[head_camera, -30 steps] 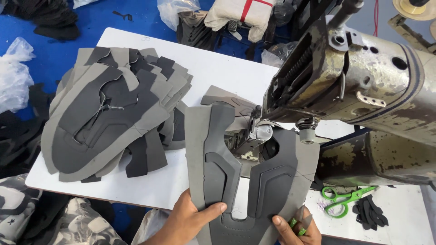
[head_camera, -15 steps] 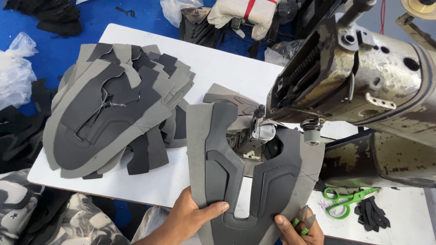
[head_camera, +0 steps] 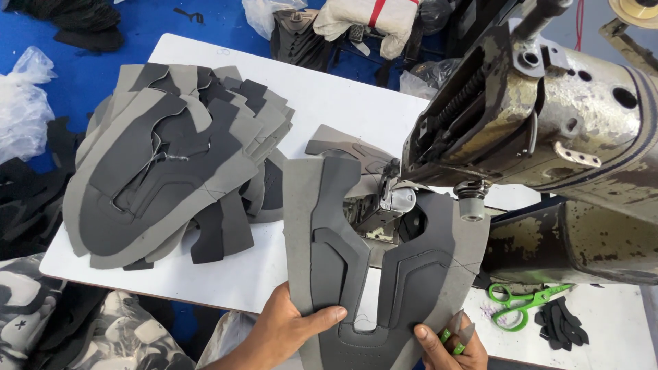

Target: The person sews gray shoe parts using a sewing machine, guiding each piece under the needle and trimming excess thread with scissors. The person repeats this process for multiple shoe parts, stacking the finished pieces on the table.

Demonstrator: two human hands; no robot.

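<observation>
Both hands clamp the near edge of a grey-and-black shoe upper piece [head_camera: 384, 274]: the left hand [head_camera: 288, 329] pinches its left leg with thumb on top, the right hand [head_camera: 449, 346] presses the right leg while also holding small green-handled snips [head_camera: 458, 330]. Beyond the grip, the piece's notch sits around the sewing machine's presser foot [head_camera: 391, 199]. Uneven pull from either hand could probably skew the seam; the snips might snag the fabric.

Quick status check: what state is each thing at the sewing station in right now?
Grey shoe upper piece: flat under the machine's foot, held at its near edge.
Left hand: gripping the piece, thumb on top.
Right hand: pressing the piece, green thread snips between its fingers.
Stack of cut pieces: fanned, untouched.
Green scissors: lying on the table, blades closed.
</observation>
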